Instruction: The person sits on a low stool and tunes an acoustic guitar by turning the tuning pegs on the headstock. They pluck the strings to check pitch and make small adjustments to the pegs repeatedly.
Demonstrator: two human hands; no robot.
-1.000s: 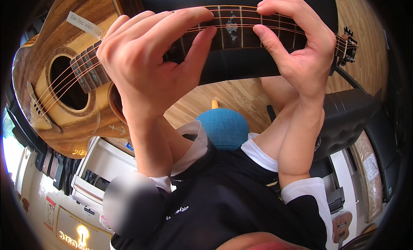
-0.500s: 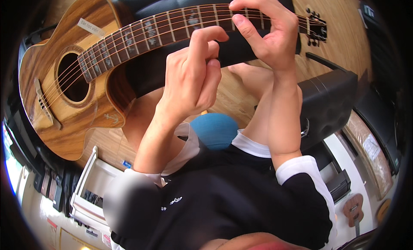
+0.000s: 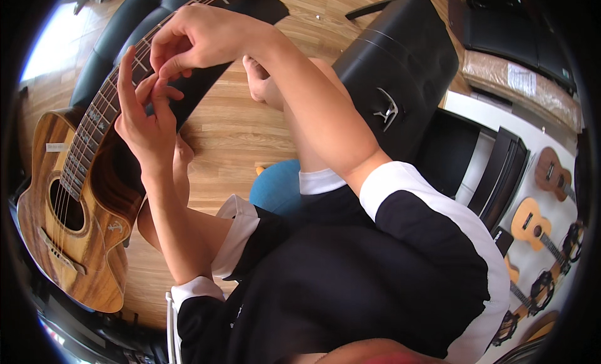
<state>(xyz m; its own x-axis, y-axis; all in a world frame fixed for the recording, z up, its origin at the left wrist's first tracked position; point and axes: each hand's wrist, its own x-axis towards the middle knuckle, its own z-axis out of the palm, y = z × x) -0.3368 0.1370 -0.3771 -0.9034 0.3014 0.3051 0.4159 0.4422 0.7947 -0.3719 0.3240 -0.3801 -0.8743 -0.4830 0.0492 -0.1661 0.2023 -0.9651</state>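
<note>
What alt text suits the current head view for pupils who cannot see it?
A person's left hand and right hand are close together over the neck of a wooden guitar. A black padded bench and smaller stringed instruments show to the right.

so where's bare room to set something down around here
The light wooden floor is free between the bare right foot and the round blue stool. The black padded bench has room beyond the silver curved clip. It is crowded at the dark fretted neck of the brown wooden guitar, where the left hand and right hand are close together.
</note>
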